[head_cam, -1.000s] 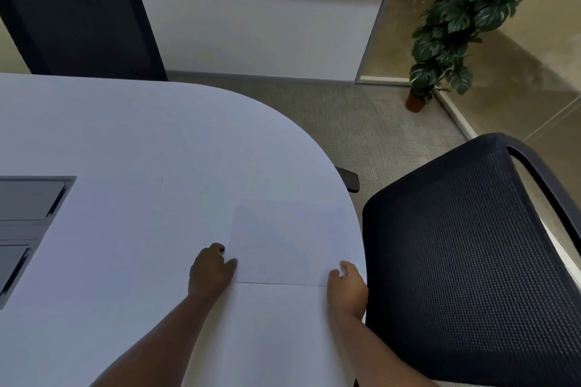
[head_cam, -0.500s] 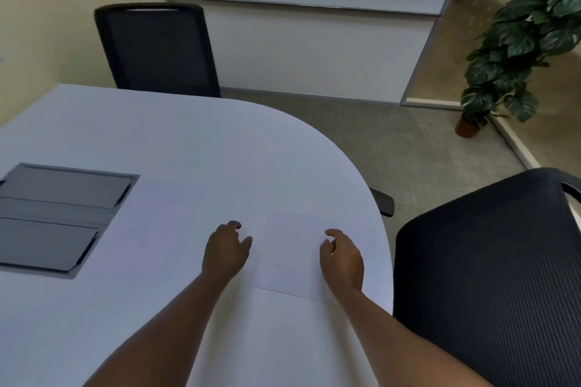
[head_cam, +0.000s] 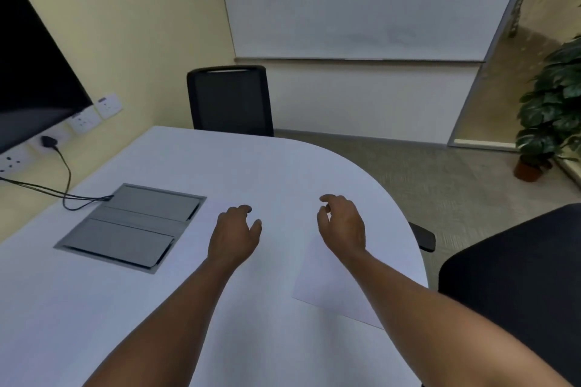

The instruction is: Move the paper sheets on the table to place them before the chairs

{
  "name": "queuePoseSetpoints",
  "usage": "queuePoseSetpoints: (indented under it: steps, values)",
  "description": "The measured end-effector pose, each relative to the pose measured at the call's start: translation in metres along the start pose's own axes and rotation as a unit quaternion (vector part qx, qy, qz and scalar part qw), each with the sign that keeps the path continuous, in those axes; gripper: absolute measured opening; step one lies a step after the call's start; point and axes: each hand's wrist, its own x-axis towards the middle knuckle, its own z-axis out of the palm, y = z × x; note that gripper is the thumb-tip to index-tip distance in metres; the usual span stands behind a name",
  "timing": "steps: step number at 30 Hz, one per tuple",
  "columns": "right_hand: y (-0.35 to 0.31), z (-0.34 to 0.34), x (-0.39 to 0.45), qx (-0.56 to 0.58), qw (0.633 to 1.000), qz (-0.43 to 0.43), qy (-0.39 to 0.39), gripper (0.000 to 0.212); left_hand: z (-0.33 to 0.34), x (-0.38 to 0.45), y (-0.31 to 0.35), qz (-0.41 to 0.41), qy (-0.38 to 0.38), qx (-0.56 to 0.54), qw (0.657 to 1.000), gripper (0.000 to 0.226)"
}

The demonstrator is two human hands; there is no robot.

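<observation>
White paper sheet (head_cam: 330, 286) lies flat on table (head_cam: 220, 166); both hands empty.

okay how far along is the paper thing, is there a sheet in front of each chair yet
Partly done. One paper sheet lies flat at the table edge before the near chair. Nothing is in hand: the left hand and right hand are open, reaching forward. I can't make out a sheet before the far chair; white paper on the white table is hard to see.
</observation>
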Motion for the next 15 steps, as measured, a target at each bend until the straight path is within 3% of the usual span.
queuePoseSetpoints:
  steps: [15]
  values:
    - [-0.094,-0.132,-0.041,-0.022,0.982,-0.171,0.073,0.031,-0.117,-0.098,0.084,0.12,0.105,0.039,0.987,0.05]
